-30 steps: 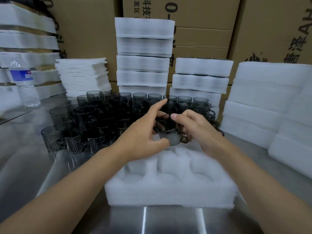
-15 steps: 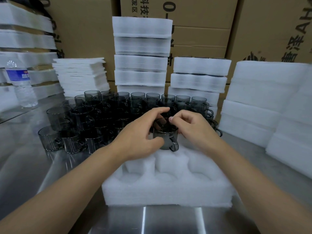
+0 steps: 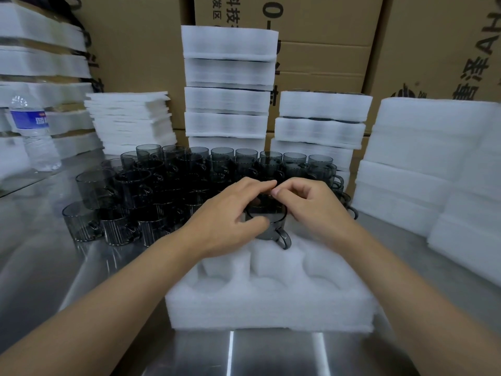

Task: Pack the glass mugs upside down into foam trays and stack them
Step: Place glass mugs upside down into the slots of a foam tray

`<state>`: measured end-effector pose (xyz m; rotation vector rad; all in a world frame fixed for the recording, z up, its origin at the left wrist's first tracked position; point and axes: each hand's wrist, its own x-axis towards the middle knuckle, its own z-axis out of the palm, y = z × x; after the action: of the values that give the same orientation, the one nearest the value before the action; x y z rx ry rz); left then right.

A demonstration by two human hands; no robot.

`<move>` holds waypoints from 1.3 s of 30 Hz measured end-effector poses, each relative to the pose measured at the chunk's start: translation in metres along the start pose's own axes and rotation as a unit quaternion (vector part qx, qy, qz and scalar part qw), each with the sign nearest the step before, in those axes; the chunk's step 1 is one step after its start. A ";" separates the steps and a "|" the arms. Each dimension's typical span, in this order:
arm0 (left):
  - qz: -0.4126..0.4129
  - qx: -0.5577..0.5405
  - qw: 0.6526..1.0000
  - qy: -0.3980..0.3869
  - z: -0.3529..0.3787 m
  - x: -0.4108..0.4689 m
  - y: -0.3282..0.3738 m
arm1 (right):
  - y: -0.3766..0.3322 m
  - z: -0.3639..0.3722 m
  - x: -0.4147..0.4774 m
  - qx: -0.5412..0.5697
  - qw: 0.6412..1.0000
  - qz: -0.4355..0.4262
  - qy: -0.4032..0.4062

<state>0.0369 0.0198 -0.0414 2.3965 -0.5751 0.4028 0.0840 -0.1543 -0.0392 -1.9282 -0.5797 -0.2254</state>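
A dark smoked-glass mug (image 3: 272, 226) sits partly down in a back pocket of the white foam tray (image 3: 271, 308), its handle pointing toward me. My left hand (image 3: 227, 221) curls round the mug's left side, thumb on its front. My right hand (image 3: 311, 204) holds it from the right, fingertips bent over its top edge. Both hands hide most of the mug. The tray's near pockets show only foam. Several more dark glass mugs (image 3: 162, 191) stand crowded on the steel table behind and left of the tray.
Stacks of filled foam trays (image 3: 227, 85) rise at the back against cardboard boxes (image 3: 325, 28). Foam blocks (image 3: 433, 169) are piled at right, thin foam sheets (image 3: 130, 120) at back left, and a water bottle (image 3: 34, 134) stands far left.
Both hands have lowered the mug from above the tray into a back pocket, and the handle now points toward me.
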 end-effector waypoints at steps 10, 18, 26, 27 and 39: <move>-0.058 0.057 0.997 0.014 0.001 0.008 -0.003 | 0.000 0.001 0.001 -0.010 1.000 0.016 -0.020; -0.114 0.048 0.992 -0.027 0.001 0.006 -0.003 | -0.002 0.001 0.000 -0.054 0.997 0.047 -0.014; -0.124 -0.001 0.991 -0.055 0.000 0.007 -0.004 | 0.001 0.001 0.001 -0.068 0.995 0.055 -0.041; -0.121 -0.014 0.991 -0.057 -0.001 0.008 -0.004 | 0.001 0.001 0.001 -0.067 0.995 0.051 -0.045; -0.109 -0.077 0.987 -0.093 -0.006 0.009 -0.003 | 0.001 0.001 0.000 -0.117 0.991 0.011 -0.068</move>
<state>0.0456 0.0230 -0.0352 2.3296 -0.4037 0.0380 0.0844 -0.1533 -0.0408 -2.1885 -0.6456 -0.1545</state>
